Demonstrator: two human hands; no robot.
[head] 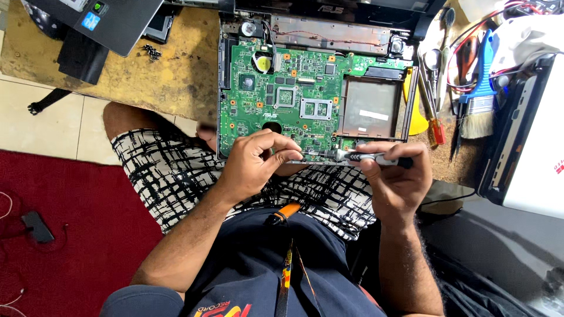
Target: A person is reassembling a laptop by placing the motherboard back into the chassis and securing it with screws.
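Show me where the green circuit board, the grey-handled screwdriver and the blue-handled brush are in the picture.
green circuit board (282, 88): head view, on its central chip area.
grey-handled screwdriver (367, 157): head view, on the handle held by the right hand.
blue-handled brush (483, 82): head view, on the blue handle.

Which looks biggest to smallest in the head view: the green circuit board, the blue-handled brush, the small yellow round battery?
1. green circuit board
2. blue-handled brush
3. small yellow round battery

All three lie at similar depth, so the ranking seems safe.
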